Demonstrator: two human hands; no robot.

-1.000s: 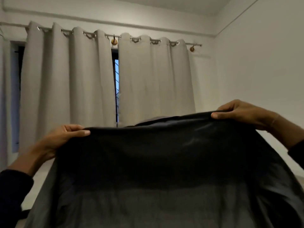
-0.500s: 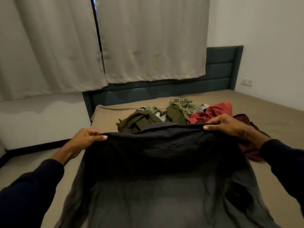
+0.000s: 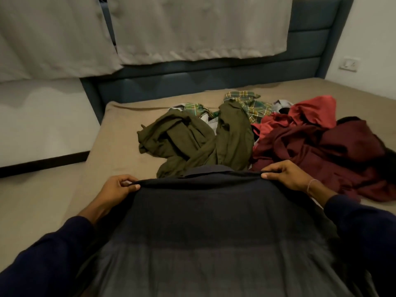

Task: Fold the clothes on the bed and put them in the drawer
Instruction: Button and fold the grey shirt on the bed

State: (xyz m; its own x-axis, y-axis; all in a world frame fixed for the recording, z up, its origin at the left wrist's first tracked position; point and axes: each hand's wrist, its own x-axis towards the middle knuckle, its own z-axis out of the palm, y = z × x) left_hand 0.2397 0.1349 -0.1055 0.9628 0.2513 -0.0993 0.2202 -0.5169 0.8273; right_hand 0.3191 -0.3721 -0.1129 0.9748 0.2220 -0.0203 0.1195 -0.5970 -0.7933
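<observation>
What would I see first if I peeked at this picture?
First, the big dark shirt spread out near the camera, with the left hand and the right hand each pinching a top corner. Right behind it on the tan bed lies a messy heap: olive green clothes in the middle, a green plaid shirt behind them, and red and maroon clothes on the right.

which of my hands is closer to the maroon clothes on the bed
Right. Your right hand pinches the dark shirt at the near edge of the maroon clothes; your left hand grips the shirt's other corner, far across from them.
</observation>
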